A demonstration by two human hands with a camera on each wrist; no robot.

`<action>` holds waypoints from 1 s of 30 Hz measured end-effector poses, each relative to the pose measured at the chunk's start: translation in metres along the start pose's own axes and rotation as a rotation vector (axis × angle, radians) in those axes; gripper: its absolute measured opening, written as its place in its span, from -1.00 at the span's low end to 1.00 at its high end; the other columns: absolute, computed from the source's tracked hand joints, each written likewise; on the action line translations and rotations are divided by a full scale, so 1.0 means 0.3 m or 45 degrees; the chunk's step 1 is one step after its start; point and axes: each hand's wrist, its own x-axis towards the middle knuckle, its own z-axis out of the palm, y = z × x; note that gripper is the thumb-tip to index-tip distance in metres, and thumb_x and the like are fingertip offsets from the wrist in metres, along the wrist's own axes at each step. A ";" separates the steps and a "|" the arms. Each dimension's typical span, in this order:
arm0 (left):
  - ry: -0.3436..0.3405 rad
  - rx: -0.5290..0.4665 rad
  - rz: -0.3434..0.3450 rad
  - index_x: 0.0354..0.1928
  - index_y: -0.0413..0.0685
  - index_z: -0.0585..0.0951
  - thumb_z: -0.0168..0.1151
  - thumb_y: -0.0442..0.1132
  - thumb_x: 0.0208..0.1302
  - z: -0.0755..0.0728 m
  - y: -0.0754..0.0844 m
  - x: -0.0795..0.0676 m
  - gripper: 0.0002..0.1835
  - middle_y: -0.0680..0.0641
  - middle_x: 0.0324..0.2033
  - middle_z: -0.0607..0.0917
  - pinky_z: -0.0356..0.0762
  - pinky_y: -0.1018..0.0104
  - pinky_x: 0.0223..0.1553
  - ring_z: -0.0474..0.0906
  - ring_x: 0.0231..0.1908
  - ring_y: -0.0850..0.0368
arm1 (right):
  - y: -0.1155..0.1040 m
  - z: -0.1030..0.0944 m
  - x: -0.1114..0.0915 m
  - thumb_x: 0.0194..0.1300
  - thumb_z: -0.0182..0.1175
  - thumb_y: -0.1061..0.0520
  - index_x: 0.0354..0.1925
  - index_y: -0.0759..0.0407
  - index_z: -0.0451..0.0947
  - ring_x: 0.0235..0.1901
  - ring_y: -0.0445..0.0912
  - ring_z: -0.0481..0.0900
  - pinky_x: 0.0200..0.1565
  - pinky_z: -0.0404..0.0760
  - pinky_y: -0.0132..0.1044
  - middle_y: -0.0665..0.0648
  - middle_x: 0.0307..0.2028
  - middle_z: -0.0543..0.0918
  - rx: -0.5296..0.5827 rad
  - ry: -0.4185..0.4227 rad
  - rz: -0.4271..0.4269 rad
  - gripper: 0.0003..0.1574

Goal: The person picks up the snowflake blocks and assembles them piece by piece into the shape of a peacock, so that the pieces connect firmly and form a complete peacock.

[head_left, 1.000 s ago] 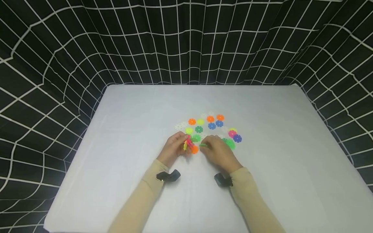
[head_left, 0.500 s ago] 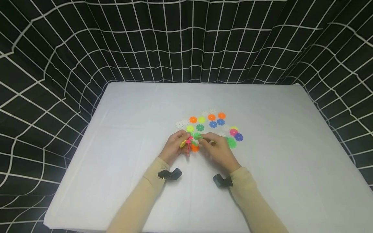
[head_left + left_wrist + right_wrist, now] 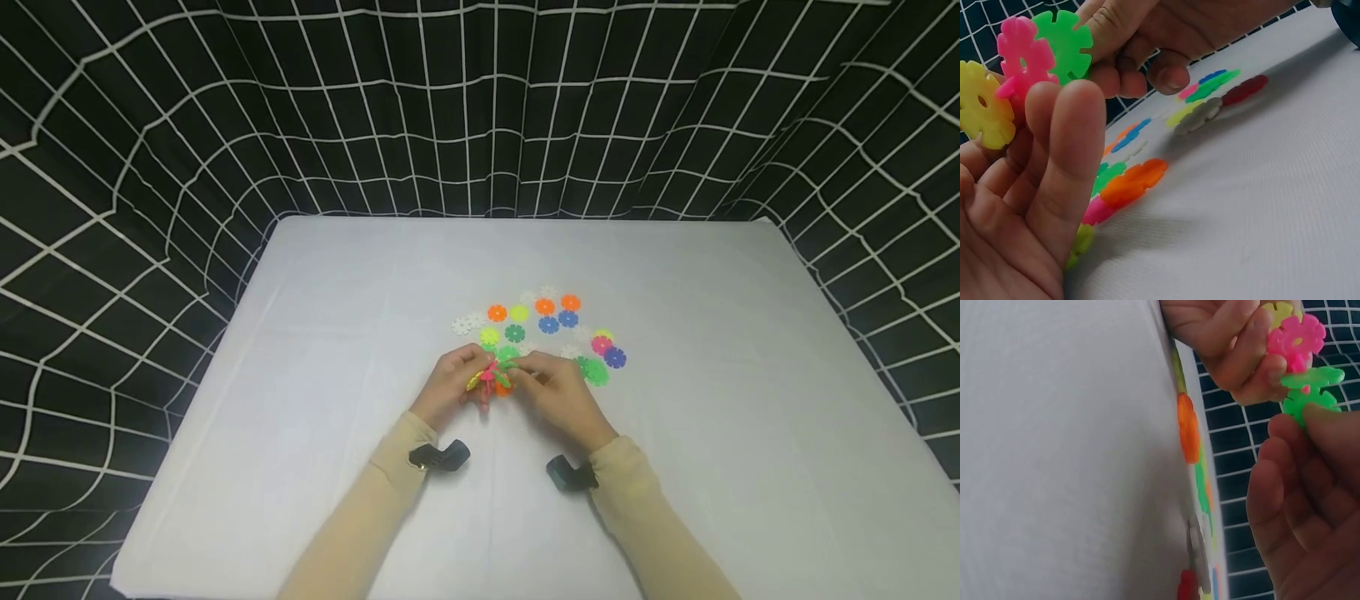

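Observation:
My left hand holds a small cluster of notched plastic flower discs above the table. In the left wrist view it includes a yellow disc and a pink disc set at an angle to each other. My right hand pinches a bright green disc between thumb and forefinger. That disc meets another green disc, which sits against the pink one in the right wrist view. Left fingertips partly cover the cluster, and the right thumb hides part of the pinched disc.
Loose discs lie flat beyond and between the hands, among them an orange disc, a dark green disc, a blue disc and white discs. A light green disc lies right of the right hand. Black gridded curtains surround the white table.
My right hand has brought its green disc left and up against the left hand's cluster. The left hand has turned the cluster slightly, and the loose discs stay in place.

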 end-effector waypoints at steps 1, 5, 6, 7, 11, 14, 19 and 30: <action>-0.005 0.011 0.004 -0.32 -0.03 0.51 0.09 -0.21 0.51 0.001 0.000 -0.002 -0.82 0.09 -0.58 0.56 0.58 0.37 -0.57 0.48 -0.63 0.23 | -0.002 0.002 -0.002 0.36 0.32 0.17 -0.11 0.06 0.78 -0.30 -0.10 0.56 -0.16 0.61 -0.28 -0.03 -0.31 0.75 -0.012 0.001 -0.014 -0.83; -0.031 0.063 0.026 -0.37 -0.02 0.50 0.06 -0.22 0.52 0.009 0.005 -0.009 -0.79 0.11 -0.62 0.56 0.56 0.36 -0.56 0.46 -0.68 0.22 | -0.003 0.005 -0.010 0.33 0.34 0.19 -0.13 0.08 0.78 -0.37 -0.14 0.52 -0.27 0.57 -0.39 -0.05 -0.38 0.71 -0.065 -0.003 -0.076 -0.84; -0.038 0.069 0.030 -0.38 -0.02 0.50 0.06 -0.22 0.52 0.010 0.006 -0.009 -0.78 0.11 -0.63 0.56 0.56 0.36 -0.56 0.46 -0.68 0.22 | -0.002 0.006 -0.011 0.33 0.34 0.20 -0.13 0.08 0.78 -0.38 -0.15 0.51 -0.28 0.56 -0.39 -0.05 -0.38 0.70 -0.075 -0.004 -0.092 -0.84; -0.040 0.069 0.036 -0.38 -0.02 0.50 0.05 -0.22 0.52 0.011 0.006 -0.008 -0.78 0.11 -0.63 0.56 0.56 0.36 -0.56 0.46 -0.69 0.22 | -0.003 0.006 -0.011 0.34 0.34 0.19 -0.13 0.08 0.78 -0.38 -0.15 0.51 -0.30 0.57 -0.38 -0.05 -0.38 0.70 -0.085 -0.003 -0.097 -0.84; -0.012 0.041 0.023 -0.35 -0.03 0.50 0.05 -0.20 0.52 0.010 0.012 -0.008 -0.80 0.09 -0.62 0.55 0.56 0.35 -0.58 0.46 -0.67 0.22 | -0.003 0.005 -0.006 0.36 0.32 0.15 -0.05 0.06 0.75 -0.25 -0.13 0.61 -0.13 0.68 -0.24 -0.01 -0.23 0.76 -0.108 -0.021 -0.074 -0.79; 0.032 -0.003 -0.004 -0.32 -0.03 0.49 0.06 -0.16 0.52 0.006 0.017 -0.009 -0.80 0.08 -0.57 0.54 0.56 0.36 -0.58 0.46 -0.60 0.22 | 0.005 0.002 0.000 0.37 0.30 0.12 0.05 0.05 0.70 -0.13 -0.07 0.63 0.00 0.69 -0.08 0.03 -0.12 0.75 -0.178 -0.027 -0.005 -0.71; 0.077 -0.108 -0.034 -0.32 -0.01 0.47 0.04 -0.11 0.53 -0.004 0.020 -0.010 -0.78 0.09 -0.52 0.52 0.54 0.39 -0.57 0.45 -0.52 0.21 | 0.029 0.001 0.007 0.36 0.29 0.09 0.10 0.06 0.68 -0.13 -0.04 0.51 -0.08 0.59 -0.14 0.04 -0.16 0.69 -0.419 -0.067 0.026 -0.64; -0.035 -0.167 0.030 -0.23 0.01 0.58 -0.07 -0.18 0.56 -0.013 0.015 -0.014 -0.77 0.07 -0.41 0.54 0.65 0.33 -0.54 0.48 -0.50 0.22 | 0.028 0.045 0.001 0.22 0.45 -0.03 0.07 0.03 0.68 -0.20 -0.06 0.34 -0.17 0.32 -0.25 0.03 -0.22 0.56 -0.658 -0.138 0.022 -0.54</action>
